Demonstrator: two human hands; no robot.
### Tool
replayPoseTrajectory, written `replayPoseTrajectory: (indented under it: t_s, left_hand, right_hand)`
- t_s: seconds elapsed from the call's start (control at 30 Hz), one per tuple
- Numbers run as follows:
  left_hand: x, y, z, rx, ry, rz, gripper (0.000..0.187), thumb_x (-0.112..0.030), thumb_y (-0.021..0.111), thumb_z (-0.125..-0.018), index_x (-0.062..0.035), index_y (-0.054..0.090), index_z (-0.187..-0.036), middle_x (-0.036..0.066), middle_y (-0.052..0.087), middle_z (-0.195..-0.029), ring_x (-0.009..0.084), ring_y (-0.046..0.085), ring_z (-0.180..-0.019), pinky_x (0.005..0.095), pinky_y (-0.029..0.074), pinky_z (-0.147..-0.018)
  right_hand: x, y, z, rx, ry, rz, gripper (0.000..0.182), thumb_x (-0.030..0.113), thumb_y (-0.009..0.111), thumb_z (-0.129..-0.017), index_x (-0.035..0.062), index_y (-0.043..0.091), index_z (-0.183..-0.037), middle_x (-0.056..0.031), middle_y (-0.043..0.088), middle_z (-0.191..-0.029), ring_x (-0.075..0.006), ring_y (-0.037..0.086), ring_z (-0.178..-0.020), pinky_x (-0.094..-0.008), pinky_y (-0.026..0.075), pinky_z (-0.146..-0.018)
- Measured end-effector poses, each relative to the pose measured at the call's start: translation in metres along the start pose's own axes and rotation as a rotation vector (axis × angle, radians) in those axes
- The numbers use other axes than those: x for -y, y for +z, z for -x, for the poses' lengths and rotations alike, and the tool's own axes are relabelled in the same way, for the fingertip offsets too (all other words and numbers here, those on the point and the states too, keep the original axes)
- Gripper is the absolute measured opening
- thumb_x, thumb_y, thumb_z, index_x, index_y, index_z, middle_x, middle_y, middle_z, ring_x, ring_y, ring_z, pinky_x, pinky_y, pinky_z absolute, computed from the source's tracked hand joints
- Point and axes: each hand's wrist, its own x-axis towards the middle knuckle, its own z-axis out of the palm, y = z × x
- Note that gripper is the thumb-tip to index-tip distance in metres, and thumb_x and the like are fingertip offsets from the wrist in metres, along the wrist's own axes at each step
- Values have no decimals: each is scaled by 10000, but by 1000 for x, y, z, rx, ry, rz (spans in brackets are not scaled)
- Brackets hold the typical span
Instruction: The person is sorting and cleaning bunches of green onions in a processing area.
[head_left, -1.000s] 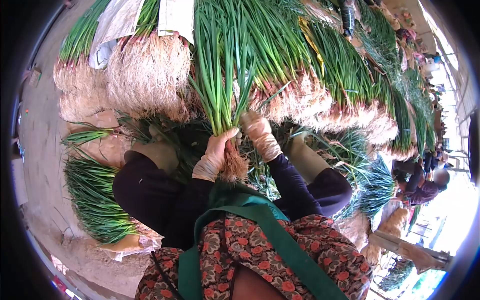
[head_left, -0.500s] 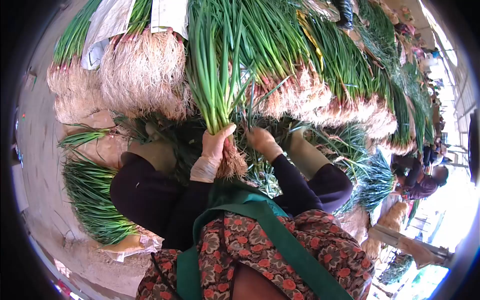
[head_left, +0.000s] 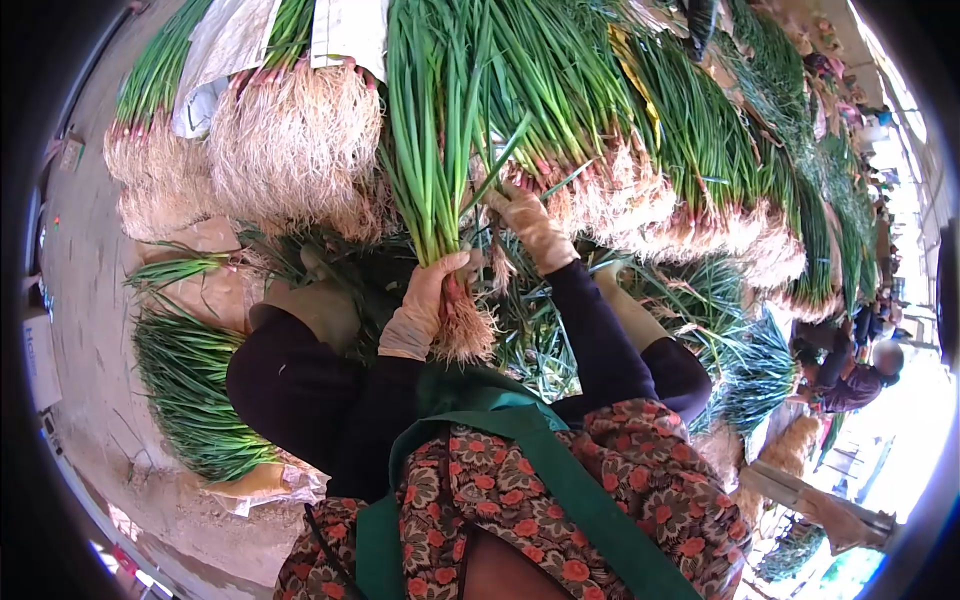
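Observation:
My left hand (head_left: 415, 310), in a thin pale glove, is wrapped around a bunch of green onions (head_left: 430, 170) just above their reddish bases. The leaves point away from me, and the tangled roots (head_left: 465, 330) hang toward my lap. To the right of the bunch is my gloved right hand (head_left: 530, 225), its fingers closed at the bunch's edge. A single green onion (head_left: 500, 262) seems to be in those fingers, roots hanging below them; the fingertips are partly hidden among leaves.
Large rooted bundles of green onions (head_left: 295, 150) line the far side, continuing right (head_left: 620, 190). Another pile (head_left: 195, 390) lies on the left. Loose leaves (head_left: 535, 350) cover the ground between my knees. A co-worker (head_left: 850, 380) sits at far right beside a wooden beam (head_left: 815, 495).
My right hand has moved up and away from me, from above the loose leaves to the bunch's right edge. My left hand keeps its hold on the bunch. The view has shifted slightly.

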Motion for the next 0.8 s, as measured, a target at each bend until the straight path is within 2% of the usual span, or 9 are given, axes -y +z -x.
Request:
replayPoseTrajectory:
  t_s: [0.07,0.17,0.3,0.43,0.5,0.57,0.6,0.73,0.8]
  left_hand:
    - [5,-6,-4,-16,-35,-18,290,-144,619,-808,-26,564,-1067,74,625,-865,206,618,-755,323,520,-714]
    - [10,-3,-6,9,-73,7,254,-131,619,-806,-27,569,-1032,75,622,-844,211,617,-747,329,524,-693]
    - [2,20,7,59,-2,123,217,-133,627,-798,-31,573,-982,64,604,-796,194,592,-698,314,504,-652]
    - [5,17,11,91,-3,148,191,-147,626,-800,-28,553,-930,63,589,-775,194,571,-696,309,489,-681]
    - [-1,21,22,89,-18,167,191,-126,641,-790,-25,558,-929,73,594,-767,207,596,-714,319,504,-667]
    - [-8,24,23,26,-8,147,197,-104,654,-780,-18,571,-935,77,604,-763,219,615,-706,321,517,-663]
    - [-6,24,24,-27,-24,105,205,-109,661,-777,-17,573,-937,78,609,-767,223,621,-712,320,520,-672]
    - [13,13,11,-86,-66,-165,253,-145,661,-779,-10,604,-985,64,638,-795,154,601,-649,278,502,-595]
    - [15,15,11,-109,-37,-170,244,-142,663,-774,-13,625,-977,49,638,-760,120,580,-606,248,480,-552]
  right_hand:
    - [23,5,34,150,-87,-117,348,264,599,-878,30,581,-1135,-120,640,-918,-191,600,-875,-282,479,-755]
    - [-7,19,55,-12,-936,1152,334,243,584,-867,1,578,-1098,-152,587,-1102,-259,554,-1059,-378,479,-836]
    - [35,39,86,46,107,-222,218,223,517,-907,17,577,-869,-66,585,-665,-193,580,-666,-310,460,-602]
    - [-34,46,68,-336,-351,-96,209,212,511,-900,19,590,-900,-85,600,-704,-213,573,-667,-318,452,-621]
    - [-133,10,66,-11,-525,1012,227,229,525,-902,24,585,-981,-100,617,-895,-239,598,-787,-310,471,-725]
    - [-115,-6,75,361,-302,1291,282,243,540,-895,35,566,-1083,-120,617,-1020,-252,609,-884,-291,481,-797]
    - [-68,-12,102,522,-3,986,330,248,547,-887,42,550,-1145,-133,610,-1048,-252,607,-920,-276,482,-817]
    - [16,-10,105,-33,-109,-336,227,207,528,-879,58,565,-1047,-100,623,-918,-225,592,-769,-367,475,-637]
    - [14,-1,60,92,-46,-314,168,179,544,-854,65,561,-977,-88,609,-848,-212,581,-709,-361,464,-582]
